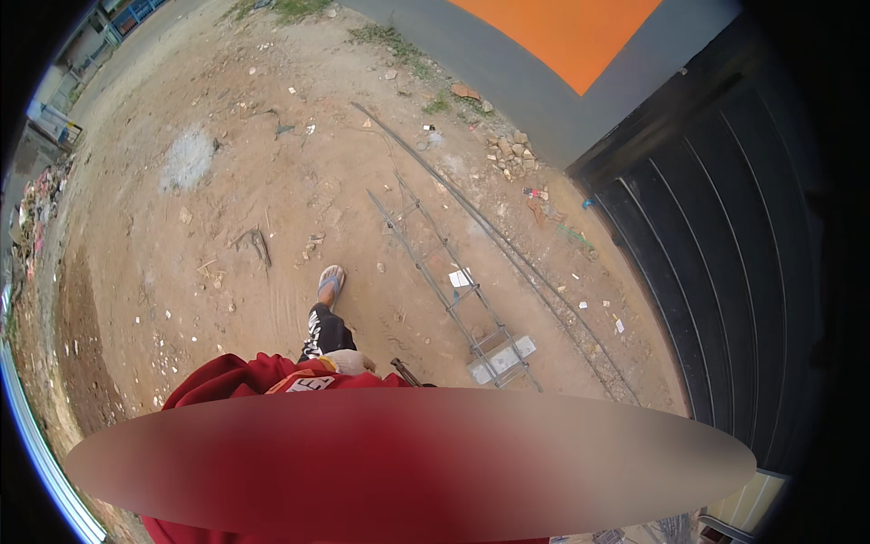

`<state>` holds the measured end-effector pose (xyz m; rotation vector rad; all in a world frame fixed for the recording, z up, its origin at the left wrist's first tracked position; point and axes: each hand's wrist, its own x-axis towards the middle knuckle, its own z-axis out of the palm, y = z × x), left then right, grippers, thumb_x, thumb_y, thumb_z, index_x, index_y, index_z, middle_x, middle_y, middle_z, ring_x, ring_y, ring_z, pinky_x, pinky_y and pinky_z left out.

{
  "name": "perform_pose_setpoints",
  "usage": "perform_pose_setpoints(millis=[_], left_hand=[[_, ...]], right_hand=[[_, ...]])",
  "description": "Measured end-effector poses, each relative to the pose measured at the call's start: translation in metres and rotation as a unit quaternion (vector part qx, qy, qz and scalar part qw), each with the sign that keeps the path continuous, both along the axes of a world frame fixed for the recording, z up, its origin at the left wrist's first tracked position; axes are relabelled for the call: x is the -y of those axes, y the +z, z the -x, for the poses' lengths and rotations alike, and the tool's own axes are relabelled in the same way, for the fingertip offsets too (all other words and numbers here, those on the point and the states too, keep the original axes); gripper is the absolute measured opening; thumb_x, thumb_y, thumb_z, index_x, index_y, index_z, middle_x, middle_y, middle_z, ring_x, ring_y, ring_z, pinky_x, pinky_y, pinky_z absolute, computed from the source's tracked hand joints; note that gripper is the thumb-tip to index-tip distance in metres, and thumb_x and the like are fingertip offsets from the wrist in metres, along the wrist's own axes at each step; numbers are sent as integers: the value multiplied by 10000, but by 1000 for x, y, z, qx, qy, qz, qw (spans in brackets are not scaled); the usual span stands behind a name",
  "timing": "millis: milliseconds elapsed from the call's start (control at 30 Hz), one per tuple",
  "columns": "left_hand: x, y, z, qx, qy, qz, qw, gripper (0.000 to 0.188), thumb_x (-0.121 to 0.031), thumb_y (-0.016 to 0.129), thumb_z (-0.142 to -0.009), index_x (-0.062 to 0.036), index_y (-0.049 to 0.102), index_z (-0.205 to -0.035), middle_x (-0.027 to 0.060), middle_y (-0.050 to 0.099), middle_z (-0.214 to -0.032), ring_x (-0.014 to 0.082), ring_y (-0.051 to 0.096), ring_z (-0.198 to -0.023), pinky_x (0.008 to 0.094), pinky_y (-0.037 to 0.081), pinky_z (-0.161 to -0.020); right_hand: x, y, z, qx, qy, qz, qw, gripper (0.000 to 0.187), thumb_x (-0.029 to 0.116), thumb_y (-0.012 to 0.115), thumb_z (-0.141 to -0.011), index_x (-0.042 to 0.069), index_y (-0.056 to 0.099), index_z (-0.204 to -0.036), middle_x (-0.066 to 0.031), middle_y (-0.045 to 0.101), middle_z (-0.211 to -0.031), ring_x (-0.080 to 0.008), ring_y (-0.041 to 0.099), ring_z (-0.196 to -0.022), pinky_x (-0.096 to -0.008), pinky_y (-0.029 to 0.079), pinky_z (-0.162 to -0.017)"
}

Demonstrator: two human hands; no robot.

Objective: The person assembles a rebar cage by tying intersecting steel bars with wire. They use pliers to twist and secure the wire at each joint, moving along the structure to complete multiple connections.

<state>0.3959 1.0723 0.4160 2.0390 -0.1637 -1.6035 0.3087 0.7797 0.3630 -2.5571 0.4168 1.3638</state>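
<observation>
A pale gloved hand, which looks like my left hand, shows beside my dark trouser leg at the front of my red top. Its fingers are mostly hidden, so I cannot see whether it grips anything. Just right of it, apart from the glove, pokes up a dark metal tool end, perhaps a handle; the rest is covered by a blurred patch. My right hand is not in view. Ahead to the right, a long rebar cage of tied rods lies on the ground, its near end over a grey concrete block.
Long steel bars lie beside the cage. A dark ribbed gate and a grey wall with orange paint border the right. Rubble, a grey powder patch and a dark branch-like piece lie on the dirt. My sandalled foot is forward.
</observation>
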Motion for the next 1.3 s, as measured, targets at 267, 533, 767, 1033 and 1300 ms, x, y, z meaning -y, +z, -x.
perform_pose_setpoints(millis=[267, 533, 767, 1033, 1300], left_hand=[[-90, -98, -96, -233, -315, 169, 905, 610, -555, 560, -926, 8, 683, -1127, 196, 714, -1019, 278, 676, -991, 414, 511, -832], [-92, -377, -223, -91, -554, 90, 823, 455, -437, 549, -931, -47, 707, -1105, 147, 736, -987, 315, 704, -912, 449, 543, -802], [-46, -421, -277, 108, -548, 130, 819, 368, -276, 604, -827, -69, 749, -1094, 199, 732, -994, 395, 694, -970, 483, 544, -818], [-35, -333, -336, 269, -392, 187, 860, 301, -315, 609, -894, -47, 705, -993, 224, 693, -914, 415, 667, -886, 470, 532, -750], [-140, -263, -459, 579, -224, -115, 776, 260, -272, 600, -882, -79, 685, -1034, 161, 705, -945, 356, 675, -905, 451, 525, -803]], right_hand=[[-142, -122, -158, -32, -106, -38, 993, 497, 396, 651, -836, 12, 648, -1153, -246, 685, -1121, -401, 649, -1111, -468, 523, -942], [-138, -389, -240, 93, 10, -88, 992, 456, 359, 704, -844, 76, 562, -1173, -216, 655, -1160, -391, 638, -1103, -497, 523, -900], [-120, -542, -284, 226, 89, -97, 965, 482, 365, 758, -806, 69, 579, -1141, -169, 671, -1061, -362, 661, -1006, -468, 534, -835], [-197, -434, -318, 302, 99, -307, 897, 472, 490, 657, -859, 86, 680, -1102, -164, 707, -1077, -307, 694, -1015, -434, 545, -852], [-181, -330, -330, 627, 160, -210, 733, 208, 254, 678, -902, 48, 646, -889, -174, 642, -744, -391, 649, -716, -480, 523, -654]])
